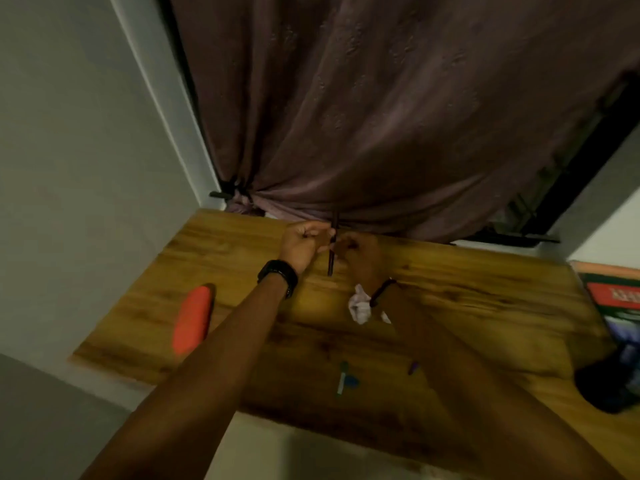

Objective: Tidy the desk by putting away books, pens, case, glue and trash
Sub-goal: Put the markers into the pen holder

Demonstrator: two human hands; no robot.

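Observation:
Both my hands meet over the far middle of the wooden desk (450, 289). My left hand (303, 244) and my right hand (360, 254) each pinch a dark pen (331, 258) that stands nearly upright between them. An orange case (192, 320) lies at the desk's left. Crumpled white paper (360, 306) sits under my right wrist. A green pen with a blue bit beside it (344, 377) and a small purple piece (413, 367) lie near the front edge. Books (616, 292) are stacked at the right.
A dark purple curtain (381, 133) hangs behind the desk, tied at the left. A wall (69, 150) borders the desk's left side. A dark object (609, 379) sits at the desk's right front corner.

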